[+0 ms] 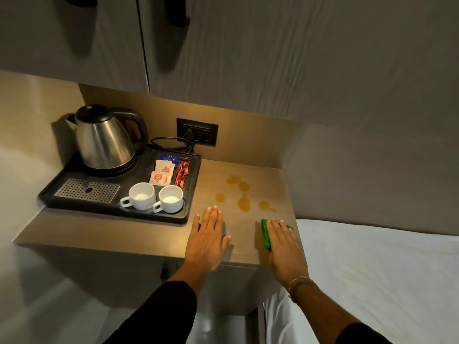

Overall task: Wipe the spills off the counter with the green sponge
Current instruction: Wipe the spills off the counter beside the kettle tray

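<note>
The wiping has not really started: the amber spills [242, 194] lie whole and untouched in the middle of the frame, as several separate drops and small puddles on the wooden tabletop [238, 234]. The green sponge [265, 233] is on the tabletop at the lower right of the spills, near but apart from them, close to the right edge. The right hand [283, 247] lies flat on top of it, fingers straight and held together, pressing down and not pinching; only the sponge's left side and a small corner show from under the fingers. The left hand [207, 238] rests open on the bare tabletop just to the left, fingers a little spread, holding nothing, and seems to steady the body.

I judge that the next move is to push the sponge up and left in the frame, over the nearest drop first, with even pressure so the liquid is soaked up and not smeared. The black tray [116, 209] with the kettle [104, 140], two white cups [156, 198] and sachets [165, 171] stands just beside the spills, so strokes should stop before its edge.

The room is narrow and dim, with warm light falling on the tabletop. Cabinet doors [99, 40] hang above, a wall socket [197, 131] is behind the tray, and a white bed [372, 269] fills the lower right of the frame.
</note>
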Available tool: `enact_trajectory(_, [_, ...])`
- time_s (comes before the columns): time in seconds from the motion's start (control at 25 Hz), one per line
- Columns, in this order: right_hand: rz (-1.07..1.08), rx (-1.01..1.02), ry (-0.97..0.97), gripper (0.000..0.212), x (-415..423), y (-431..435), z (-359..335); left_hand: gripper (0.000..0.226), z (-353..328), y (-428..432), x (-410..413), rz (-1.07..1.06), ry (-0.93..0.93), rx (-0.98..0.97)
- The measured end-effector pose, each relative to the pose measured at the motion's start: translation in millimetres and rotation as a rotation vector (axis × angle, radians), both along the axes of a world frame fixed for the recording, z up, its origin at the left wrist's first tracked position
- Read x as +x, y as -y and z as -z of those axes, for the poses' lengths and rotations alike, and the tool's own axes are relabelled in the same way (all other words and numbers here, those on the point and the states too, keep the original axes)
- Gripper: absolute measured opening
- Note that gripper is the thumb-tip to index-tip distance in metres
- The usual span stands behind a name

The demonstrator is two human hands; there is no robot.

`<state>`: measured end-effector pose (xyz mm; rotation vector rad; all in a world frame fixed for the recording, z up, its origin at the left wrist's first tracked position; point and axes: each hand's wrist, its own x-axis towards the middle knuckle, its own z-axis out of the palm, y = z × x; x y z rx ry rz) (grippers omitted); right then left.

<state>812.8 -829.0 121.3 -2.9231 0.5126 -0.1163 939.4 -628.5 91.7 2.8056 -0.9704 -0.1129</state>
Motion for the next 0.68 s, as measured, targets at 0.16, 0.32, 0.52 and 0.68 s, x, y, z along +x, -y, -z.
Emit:
enact_trajectory(0.16, [-0.028, 0.005, -0.061, 0.071, 27, 6, 9, 0.078, 18, 10, 21, 0.001, -0.045, -0.018])
enact_trajectory(0.32, [-0.068, 0.09, -0.05, 0.073, 29, -10, 29, 0.079, 29, 10, 20, -0.037, -0.063, -0.041])
enact_trajectory(0.52, [-0.2, 0.152, -0.089, 0.076, -7, 9, 43, 0.078, 29, 11, 19, -0.035, -0.057, -0.069])
enact_trajectory(0.68, [-0.168, 0.189, -0.026, 0.074, -4, 64, 40, 0.078, 34, 8, 22, -0.041, -0.043, -0.088])
